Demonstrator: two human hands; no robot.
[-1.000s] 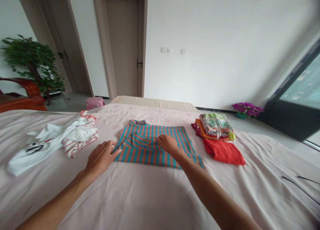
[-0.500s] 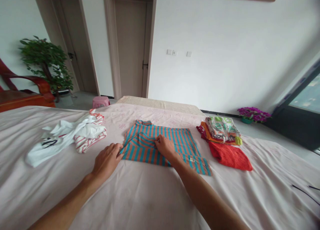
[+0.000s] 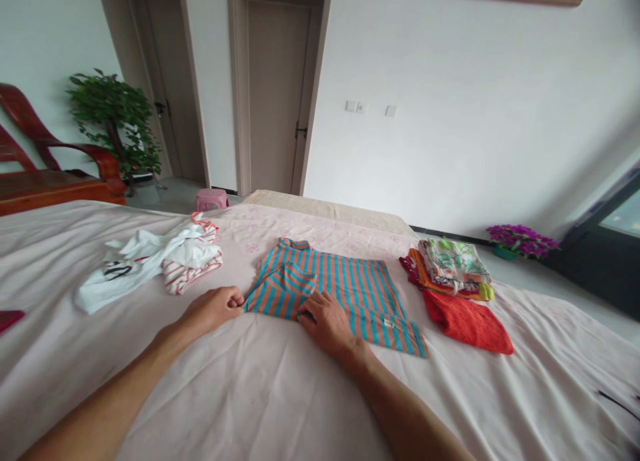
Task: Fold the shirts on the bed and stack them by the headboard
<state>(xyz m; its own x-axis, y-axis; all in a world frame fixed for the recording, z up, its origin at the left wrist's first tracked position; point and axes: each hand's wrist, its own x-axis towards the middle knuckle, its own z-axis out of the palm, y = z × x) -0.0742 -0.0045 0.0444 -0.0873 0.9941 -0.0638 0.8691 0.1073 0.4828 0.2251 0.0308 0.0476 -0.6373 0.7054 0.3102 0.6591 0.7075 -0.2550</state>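
Shifted right hand [image 3: 326, 319] from folded flap [image 3: 295, 281] to the near edge of the striped shirt [image 3: 357, 281], left of the red garment [image 3: 467, 322], apparently freeing the flap. Pinched shirt's corner in left hand [image 3: 216, 307]; could not tell right's grip.

We move our right hand [image 3: 326, 322] from the middle of the striped shirt [image 3: 357, 281] to its near edge, curl our left hand [image 3: 215, 307] tighter, and see a red object [image 3: 9, 319] appear far left.
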